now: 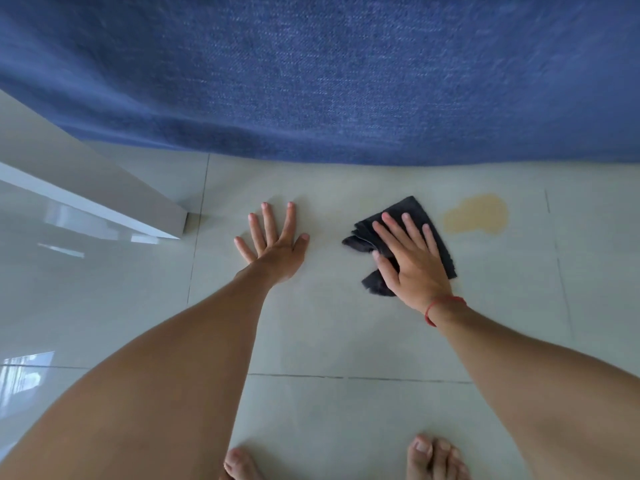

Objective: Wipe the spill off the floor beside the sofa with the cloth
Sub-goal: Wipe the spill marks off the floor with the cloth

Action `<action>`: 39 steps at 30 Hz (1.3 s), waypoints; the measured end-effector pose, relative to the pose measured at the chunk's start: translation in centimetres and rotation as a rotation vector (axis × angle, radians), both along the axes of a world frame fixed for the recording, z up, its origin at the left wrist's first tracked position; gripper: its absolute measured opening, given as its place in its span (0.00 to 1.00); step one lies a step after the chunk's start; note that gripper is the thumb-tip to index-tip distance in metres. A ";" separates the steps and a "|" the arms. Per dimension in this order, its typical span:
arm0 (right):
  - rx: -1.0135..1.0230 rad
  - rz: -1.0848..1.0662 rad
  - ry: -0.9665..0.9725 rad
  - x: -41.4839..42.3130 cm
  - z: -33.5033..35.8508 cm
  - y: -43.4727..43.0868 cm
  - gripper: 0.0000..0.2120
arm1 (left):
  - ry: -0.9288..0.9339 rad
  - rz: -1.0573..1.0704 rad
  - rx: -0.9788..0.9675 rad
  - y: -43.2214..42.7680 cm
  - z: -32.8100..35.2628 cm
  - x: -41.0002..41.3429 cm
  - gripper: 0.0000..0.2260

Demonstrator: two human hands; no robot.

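Observation:
A yellowish spill (476,214) lies on the pale tiled floor (346,334), close to the foot of the blue sofa (329,71). A dark folded cloth (412,211) lies flat on the floor just left of the spill, a narrow strip of bare tile between them. My right hand (412,258) presses down on the cloth with fingers spread, thumb on its left folds. My left hand (273,240) rests flat on the bare floor to the left, fingers apart, holding nothing.
A white furniture panel (104,199) runs along the left, ending near my left hand. The sofa's lower edge bounds the floor at the back. My bare toes (433,455) show at the bottom edge. A red string is around my right wrist.

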State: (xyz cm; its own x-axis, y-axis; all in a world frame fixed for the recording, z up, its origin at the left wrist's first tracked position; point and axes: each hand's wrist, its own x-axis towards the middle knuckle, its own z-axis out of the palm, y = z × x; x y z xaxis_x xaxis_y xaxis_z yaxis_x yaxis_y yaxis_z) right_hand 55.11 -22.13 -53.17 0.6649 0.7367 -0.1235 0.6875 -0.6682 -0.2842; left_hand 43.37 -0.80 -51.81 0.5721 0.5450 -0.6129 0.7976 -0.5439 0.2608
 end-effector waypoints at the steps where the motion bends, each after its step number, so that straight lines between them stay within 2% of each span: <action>1: -0.008 -0.062 -0.005 0.7 0.1 -0.8 0.25 | -0.004 0.005 0.001 0.0 0.0 0.0 0.26; 7: -0.005 -0.416 -0.030 1.9 -0.5 3.8 0.25 | -0.007 -0.002 0.022 -0.2 -0.1 0.1 0.26; 10: 0.005 -0.477 -0.007 1.2 -0.5 7.9 0.27 | -0.004 -0.004 0.019 -0.1 -0.2 0.0 0.26; 16: 0.057 -0.201 -0.041 -0.6 -0.6 10.9 0.25 | 0.014 0.002 0.009 0.0 -0.2 0.1 0.26; 21: 0.097 0.094 -0.052 -0.9 -0.8 7.0 0.23 | 0.027 0.003 -0.003 0.0 0.2 0.1 0.25; 23: 0.117 0.131 -0.066 -0.9 -1.0 4.2 0.23 | 0.037 -0.002 0.000 0.0 0.5 0.1 0.25; 26: 0.133 -0.004 -0.071 -0.4 -1.2 1.7 0.23 | 0.034 -0.002 -0.003 -0.2 0.7 0.2 0.25; 31: 0.110 -0.368 -0.046 0.4 -1.0 5.5 0.24 | 0.027 -0.013 0.009 -0.3 0.6 0.2 0.25; 39: 0.029 -0.446 -0.031 0.0 -0.9 9.6 0.27 | -0.002 -0.002 0.026 0.0 -0.4 0.0 0.25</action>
State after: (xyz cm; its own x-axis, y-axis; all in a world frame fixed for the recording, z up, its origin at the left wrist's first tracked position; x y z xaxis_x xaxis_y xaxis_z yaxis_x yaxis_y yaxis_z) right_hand 55.06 -12.57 -54.09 0.9212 0.3803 -0.0819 0.3429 -0.8931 -0.2911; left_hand 43.36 -0.75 -52.22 0.5748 0.5593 -0.5974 0.7957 -0.5524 0.2484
